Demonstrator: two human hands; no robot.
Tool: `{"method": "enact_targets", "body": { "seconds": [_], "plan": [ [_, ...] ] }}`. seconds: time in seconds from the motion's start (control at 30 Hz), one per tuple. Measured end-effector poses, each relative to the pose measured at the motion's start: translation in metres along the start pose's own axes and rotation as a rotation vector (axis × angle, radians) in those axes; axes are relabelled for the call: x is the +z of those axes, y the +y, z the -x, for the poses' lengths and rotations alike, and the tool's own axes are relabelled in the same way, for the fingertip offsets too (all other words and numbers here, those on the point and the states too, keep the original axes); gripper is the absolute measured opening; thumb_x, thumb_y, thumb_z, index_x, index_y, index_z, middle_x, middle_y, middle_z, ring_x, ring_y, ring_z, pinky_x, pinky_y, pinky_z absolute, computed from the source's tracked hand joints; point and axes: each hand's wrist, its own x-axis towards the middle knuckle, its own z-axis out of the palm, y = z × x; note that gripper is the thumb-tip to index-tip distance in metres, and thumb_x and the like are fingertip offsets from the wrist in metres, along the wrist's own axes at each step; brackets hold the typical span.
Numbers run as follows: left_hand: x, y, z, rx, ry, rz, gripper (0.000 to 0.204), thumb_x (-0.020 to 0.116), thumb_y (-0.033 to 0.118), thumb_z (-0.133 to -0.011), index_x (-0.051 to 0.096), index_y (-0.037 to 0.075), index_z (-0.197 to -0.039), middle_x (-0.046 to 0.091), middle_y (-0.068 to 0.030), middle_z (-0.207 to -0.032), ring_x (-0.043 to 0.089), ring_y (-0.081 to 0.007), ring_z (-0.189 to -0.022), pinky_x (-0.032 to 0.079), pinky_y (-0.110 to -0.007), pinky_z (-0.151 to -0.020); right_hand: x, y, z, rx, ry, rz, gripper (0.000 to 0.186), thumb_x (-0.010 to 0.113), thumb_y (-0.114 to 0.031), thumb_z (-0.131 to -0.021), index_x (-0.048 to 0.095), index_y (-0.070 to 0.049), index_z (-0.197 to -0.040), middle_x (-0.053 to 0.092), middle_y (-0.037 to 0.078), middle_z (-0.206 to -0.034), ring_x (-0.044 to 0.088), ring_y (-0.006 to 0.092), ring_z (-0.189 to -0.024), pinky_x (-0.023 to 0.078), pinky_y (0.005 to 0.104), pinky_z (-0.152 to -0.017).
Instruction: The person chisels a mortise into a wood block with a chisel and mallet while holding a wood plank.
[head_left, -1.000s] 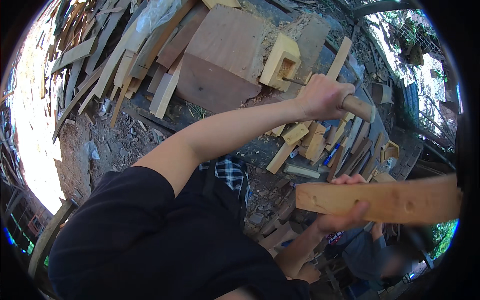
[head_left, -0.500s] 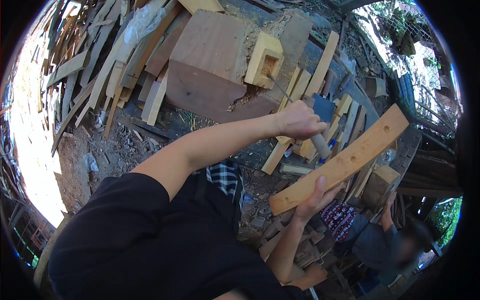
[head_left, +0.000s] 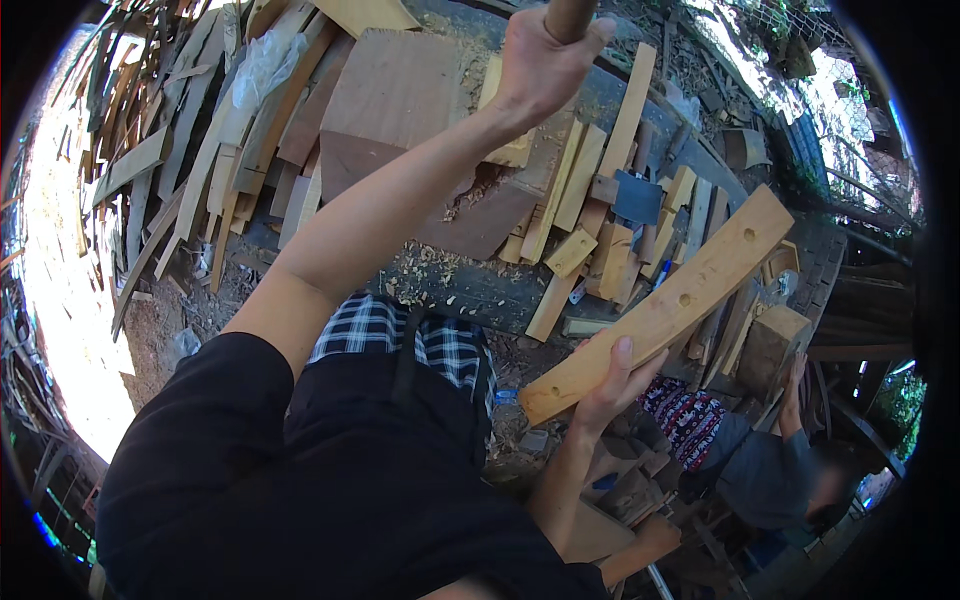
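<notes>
Now the left hand [head_left: 545, 72] — curled round a handle [head_left: 571, 17] — has moved over the block [head_left: 518, 151], half-hiding it; the right hand [head_left: 610, 390] clasps a board [head_left: 655, 315].

A dark workbench [head_left: 480, 305], scattered with pale shavings, stretches across the middle of an open-sided, cluttered workspace, its edge bowed by the lens. To its left, a tall heap of loose wooden slats [head_left: 150, 165] lies at many angles, with a crumpled clear plastic bag [head_left: 265, 70] on it. Beside the heap, the brown earth floor [head_left: 160, 335] is littered with debris, and farther left a strip of sunlit ground [head_left: 85, 330] is bleached almost white. At upper right, wire mesh [head_left: 750, 14] borders a bright outdoor patch. Dark timbers [head_left: 865, 300] fill the shaded right side, with greenery [head_left: 903, 412] lit below them.
</notes>
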Motion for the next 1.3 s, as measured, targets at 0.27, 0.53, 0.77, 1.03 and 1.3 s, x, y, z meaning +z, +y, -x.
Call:
{"method": "enact_targets", "body": {
  "seconds": [0.27, 0.53, 0.77, 1.03, 1.3],
  "plan": [
    [0.002, -0.002, 0.019, -0.045, -0.117, -0.038, 0.030, 0.068, 0.023, -0.086, 0.056, 0.000, -0.069, 0.051, -0.0021, -0.055, 0.048, -0.0071, -0.053, 0.042, -0.029, -0.052, 0.007, -0.007, -0.005, -0.048, -0.059, -0.024, 0.057, 0.053, -0.021, -0.091, 0.028, 0.003, -0.136, 0.052, 0.017, -0.104, 0.053, 0.0213, -0.085, 0.045, 0.0320, -0.073],
    [0.042, -0.011, 0.052, 0.198, -0.230, -0.226, 0.017, 0.070, 0.020, -0.072, 0.061, 0.008, -0.080, 0.063, -0.0132, -0.068, 0.063, -0.0340, -0.066, 0.049, -0.044, -0.060, 0.011, -0.080, -0.024, -0.231, -0.124, -0.263, 0.064, 0.051, -0.029, -0.088, 0.027, 0.005, -0.136, 0.051, 0.019, -0.098, 0.054, 0.0231, -0.074, 0.048, 0.0357, -0.068],
    [0.057, -0.008, 0.068, 0.222, -0.429, -0.448, 0.021, 0.069, 0.017, -0.066, 0.060, 0.012, -0.084, 0.062, -0.0118, -0.067, 0.062, -0.0353, -0.067, 0.049, -0.043, -0.059, 0.014, -0.060, -0.033, -0.562, 0.040, 0.516, 0.054, 0.056, -0.023, -0.087, 0.040, 0.007, -0.129, 0.055, 0.020, -0.100, 0.055, 0.0231, -0.086, 0.048, 0.0389, -0.080],
    [0.056, -0.010, 0.074, 0.260, -0.502, -0.464, 0.022, 0.071, 0.020, -0.066, 0.060, 0.014, -0.084, 0.061, -0.0096, -0.064, 0.063, -0.0329, -0.065, 0.048, -0.043, -0.056, -0.006, -0.069, -0.033, -0.196, -0.220, -0.548, 0.051, 0.053, -0.026, -0.090, 0.040, 0.009, -0.124, 0.053, 0.015, -0.103, 0.055, 0.0207, -0.087, 0.048, 0.0367, -0.080],
    [0.049, -0.023, 0.065, 0.346, -0.406, -0.403, 0.020, 0.071, 0.024, -0.069, 0.058, 0.013, -0.080, 0.059, -0.0098, -0.062, 0.062, -0.0338, -0.062, 0.048, -0.045, -0.053, 0.022, -0.053, -0.023, -0.239, -0.084, -0.265, 0.064, 0.051, -0.016, -0.084, 0.022, -0.004, -0.140, 0.052, 0.019, -0.094, 0.056, 0.0223, -0.072, 0.051, 0.0328, -0.061]
  ]
}}
